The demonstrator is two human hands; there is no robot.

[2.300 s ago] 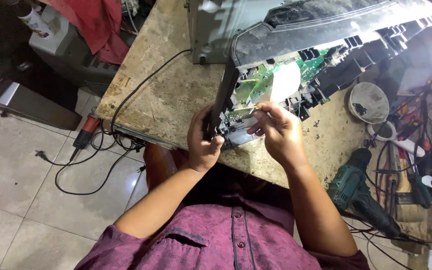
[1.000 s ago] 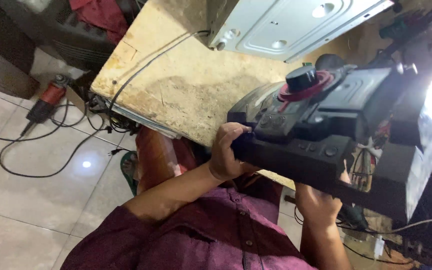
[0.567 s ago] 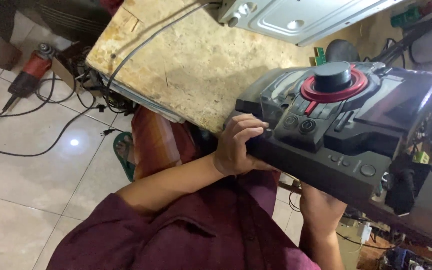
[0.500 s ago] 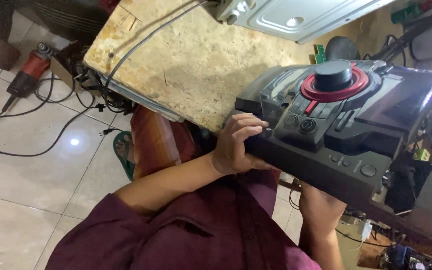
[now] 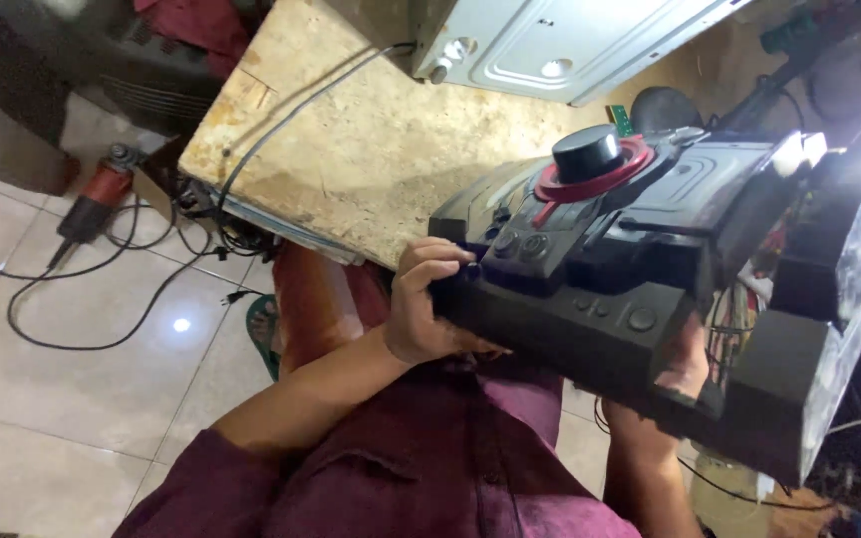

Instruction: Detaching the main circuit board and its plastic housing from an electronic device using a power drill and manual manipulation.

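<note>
A large black audio unit front panel (image 5: pixel 650 269) with a round black knob in a red ring (image 5: pixel 590 159) and several small buttons is held up over my lap. My left hand (image 5: pixel 429 309) grips its left end, fingers curled over the top edge. My right hand (image 5: pixel 685 364) holds the panel from below on the right side; it is mostly hidden behind the panel, with only part of the palm and the forearm showing.
A worn stone-topped workbench (image 5: pixel 371 149) lies ahead with a grey metal chassis (image 5: pixel 560 45) on it and a black cable across it. An angle grinder (image 5: pixel 97 199) and loose cables lie on the tiled floor at left. Tools clutter the right side.
The unit has been turned over from circuit-board side up to knob side up, and lifted off the bench toward my lap. Both hands have kept hold of it.
</note>
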